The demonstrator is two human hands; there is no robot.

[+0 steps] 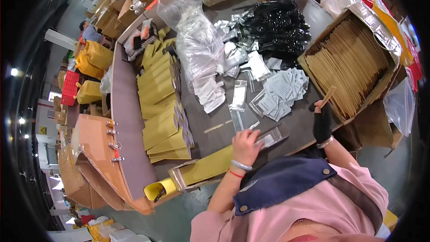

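Note:
My left hand (246,145), with a pale bracelet and a red cord at its wrist, rests fingers apart at the near edge of the table. Beneath its fingertips is a clear plastic sleeve (278,135) with something white in it, next to a long yellow strip (201,169). On the right, my right hand (321,123) wears a black fingerless glove. It grips a thin brown cardboard piece (329,96), seen nearly edge-on, beside an open carton (354,117) packed with brown cardboard pieces (351,62). Small white printed packets (280,94) lie scattered ahead of my hands.
Black glossy plastic-wrapped items (277,29) are heaped at the back. Clear bags (197,40) lie mid-table, left of the packets. Yellow-brown envelopes (161,107) stand in a row along the left board (127,121). A yellow holder (160,190) sits at the front left corner.

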